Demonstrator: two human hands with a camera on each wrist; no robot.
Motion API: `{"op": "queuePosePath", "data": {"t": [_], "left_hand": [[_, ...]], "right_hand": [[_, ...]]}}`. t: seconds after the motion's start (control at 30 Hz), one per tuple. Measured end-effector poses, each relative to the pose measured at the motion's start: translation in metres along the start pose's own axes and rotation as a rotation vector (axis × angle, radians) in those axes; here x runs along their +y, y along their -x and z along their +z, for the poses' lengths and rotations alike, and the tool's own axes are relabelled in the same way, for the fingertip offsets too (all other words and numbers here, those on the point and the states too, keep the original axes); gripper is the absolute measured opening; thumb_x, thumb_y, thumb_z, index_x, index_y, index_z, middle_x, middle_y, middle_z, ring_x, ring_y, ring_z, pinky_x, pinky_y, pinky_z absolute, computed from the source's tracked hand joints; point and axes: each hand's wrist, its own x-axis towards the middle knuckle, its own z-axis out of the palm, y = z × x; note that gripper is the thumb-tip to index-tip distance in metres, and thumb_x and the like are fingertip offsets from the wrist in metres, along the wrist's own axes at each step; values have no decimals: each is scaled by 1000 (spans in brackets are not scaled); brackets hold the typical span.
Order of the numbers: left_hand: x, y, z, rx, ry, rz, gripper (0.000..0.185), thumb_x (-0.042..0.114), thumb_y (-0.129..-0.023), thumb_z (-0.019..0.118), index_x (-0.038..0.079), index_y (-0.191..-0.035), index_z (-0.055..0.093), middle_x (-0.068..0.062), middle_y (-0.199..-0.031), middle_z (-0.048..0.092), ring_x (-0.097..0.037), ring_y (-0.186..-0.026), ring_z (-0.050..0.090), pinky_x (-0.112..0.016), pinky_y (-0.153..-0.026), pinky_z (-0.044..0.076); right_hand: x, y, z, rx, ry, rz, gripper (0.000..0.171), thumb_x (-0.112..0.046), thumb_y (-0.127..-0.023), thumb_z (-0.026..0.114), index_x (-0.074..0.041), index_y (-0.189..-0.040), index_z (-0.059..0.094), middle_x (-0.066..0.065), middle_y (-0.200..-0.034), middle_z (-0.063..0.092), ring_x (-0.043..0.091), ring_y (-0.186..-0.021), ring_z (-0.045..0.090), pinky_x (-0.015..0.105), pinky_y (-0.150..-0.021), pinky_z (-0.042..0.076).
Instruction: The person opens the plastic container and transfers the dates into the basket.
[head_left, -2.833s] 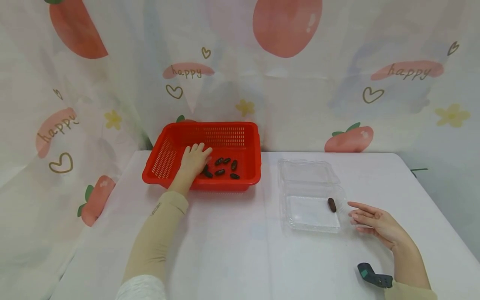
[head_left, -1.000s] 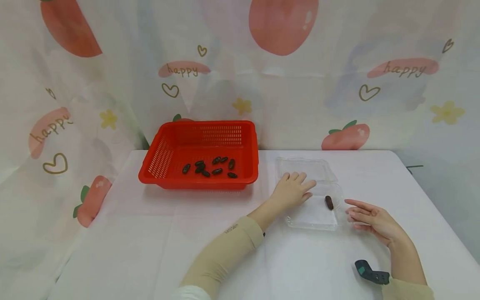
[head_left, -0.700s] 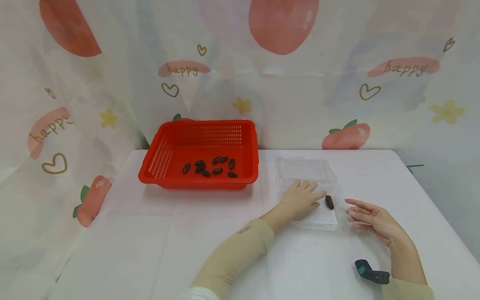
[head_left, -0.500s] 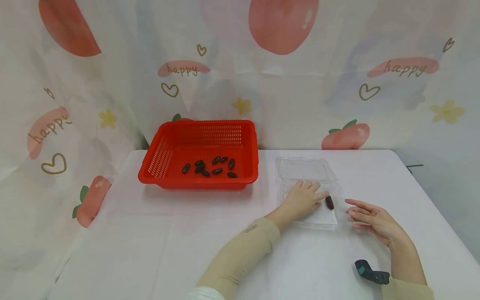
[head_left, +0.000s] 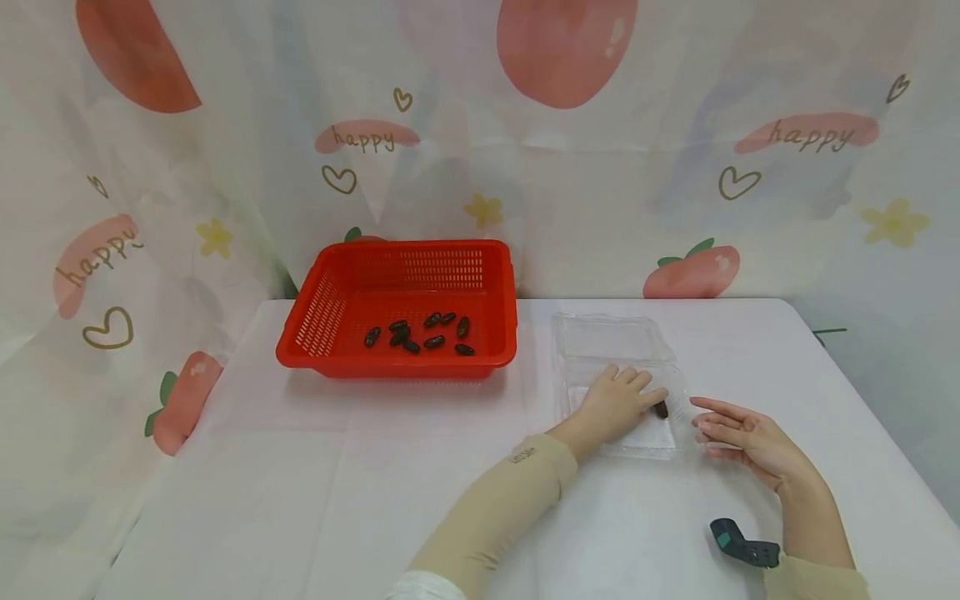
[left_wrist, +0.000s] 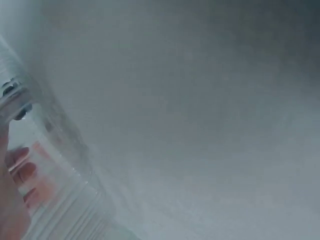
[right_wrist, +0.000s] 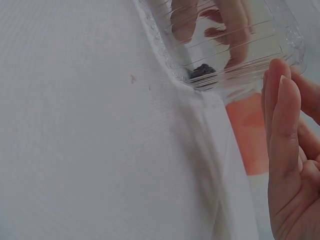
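Observation:
My left hand (head_left: 617, 408) reaches down into a clear hinged plastic box (head_left: 637, 453), palm down, fingers bent toward its floor. Its thumb side covers the upper end of a dark brown date (head_left: 662, 410) beside the box's right wall. Through that wall, the right wrist view shows the wrinkled date (right_wrist: 202, 74) close below the left fingertips (right_wrist: 185, 34). I cannot tell whether the left fingers grip anything. My right hand (head_left: 750, 437) stays outside the box with fingers fairly straight; in its wrist view the fingertips (right_wrist: 287, 95) come right up to the box's edge.
A red perforated basket (head_left: 300, 353) with several dates (head_left: 435, 342) on its floor stands at the back left. A black strap-like device (head_left: 742, 546) extends from the right wrist. The box's lid (head_left: 607, 337) lies folded back on the white table (head_left: 337, 500). A patterned cloth hangs behind.
My left hand has gone from the red basket rightward into the plastic box, then deeper toward its right wall, where it now partly covers the date. The right hand has barely moved.

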Motion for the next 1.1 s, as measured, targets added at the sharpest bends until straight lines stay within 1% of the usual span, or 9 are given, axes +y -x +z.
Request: {"op": "queuePosePath", "data": {"t": [0.1, 0.27, 0.33, 0.53, 0.73, 0.9, 1.1], "left_hand": [[2, -1, 1, -29, -21, -12, 38, 45, -97, 34, 47, -134, 29, 16, -129, 37, -4, -117, 36, -25, -96, 29], [7, -4, -1, -121, -54, -28, 40, 46, -98, 27, 49, -137, 21, 18, -135, 32, -3, -121, 31, -27, -101, 25], [8, -4, -2, -135, -53, -33, 40, 46, -98, 26, 50, -137, 21, 19, -136, 31, -3, -121, 31, -27, -101, 25], [7, -3, -4, -131, -51, -38, 33, 47, -97, 26, 49, -131, 27, 19, -131, 32, -2, -116, 32, -26, -97, 26], [5, -2, -2, -126, -54, -26, 30, 51, -95, 29, 48, -125, 34, 19, -129, 32, -2, -116, 32, -24, -95, 25], [4, -2, -1, -127, -48, -18, 32, 52, -95, 30, 47, -126, 34, 19, -129, 32, -2, -115, 32, -25, -96, 25], [3, -3, 0, -132, -49, -8, 33, 51, -95, 31, 44, -126, 36, 18, -129, 32, -3, -116, 32, -25, -98, 24]], "right_hand": [[-1, 0, 0, -2, 1, 1, 33, -9, -91, 55, -39, -104, 62, -10, -91, 63, 9, -78, 64, 25, -67, 52], [-1, 1, 1, -4, 6, -7, 33, -9, -90, 57, -39, -103, 62, -11, -90, 65, 8, -78, 64, 25, -66, 52], [-1, 1, 1, -2, 8, -8, 33, -9, -90, 57, -39, -104, 62, -11, -90, 65, 8, -78, 64, 25, -66, 52], [-1, 1, 1, 4, 18, -11, 33, -10, -90, 57, -38, -105, 62, -11, -90, 64, 8, -78, 64, 25, -66, 52], [-1, 2, 2, 4, 26, -20, 33, -10, -90, 56, -38, -106, 62, -10, -90, 63, 8, -78, 64, 25, -66, 52], [-1, 2, 2, 2, 30, -28, 33, -9, -90, 56, -38, -106, 62, -10, -90, 63, 9, -78, 64, 25, -66, 52], [-1, 2, 2, 7, 41, -32, 33, -10, -90, 57, -38, -106, 62, -10, -90, 63, 9, -78, 64, 25, -66, 52]]}}
